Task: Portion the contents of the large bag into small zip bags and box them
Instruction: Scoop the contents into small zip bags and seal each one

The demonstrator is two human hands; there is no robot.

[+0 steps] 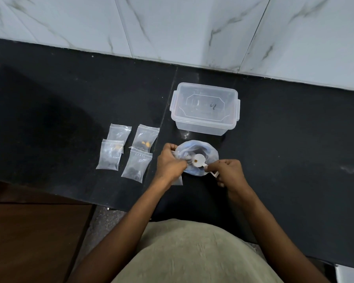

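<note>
olive-drab shirt cloth (192,252) nearest, two bare forearms reaching out over a black speckled stone counter (49,99).

left hand (169,160) is curled, pinching the near-left rim of the large bag (198,158), a crumpled, bluish, translucent film rolled open into a round mouth; a small clear bag (177,180) shows under that wrist. right hand (228,172) is curled round the handle of a white plastic scoop (199,160), whose round bowl sits over the bag's mouth with a brown speck in it. left of the hands lie four small zip bags (129,152), flat, glossy and rectangular, with dark bits and a few orange pieces inside. just beyond the large bag stands a clear, rounded-corner plastic box (205,111), lid on, clips at its sides. white marble-veined tiles (192,27) run along the far edge.
</note>
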